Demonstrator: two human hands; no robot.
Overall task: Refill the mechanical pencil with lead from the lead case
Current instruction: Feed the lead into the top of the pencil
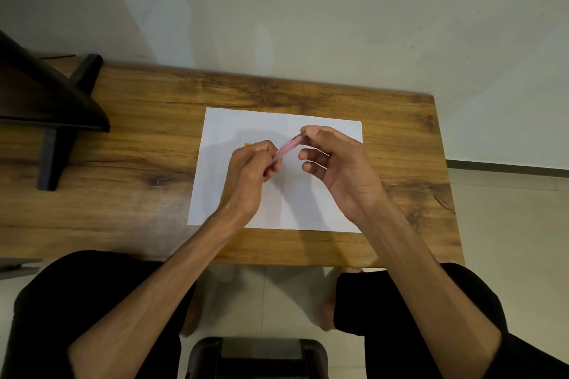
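Note:
A pink translucent mechanical pencil point(288, 147) is held slanted above a white sheet of paper point(271, 126). My left hand point(254, 171) grips its lower end with curled fingers. My right hand point(335, 160) pinches its upper end between thumb and forefinger, the other fingers loosely bent. A small yellow thing point(247, 144), maybe the lead case, peeks out behind my left hand and is mostly hidden.
The paper lies on a wooden table point(138, 169) that stands against a pale wall. A dark wooden stand point(49, 108) occupies the table's left part. My knees and a chair edge point(258, 354) are below the table's front edge.

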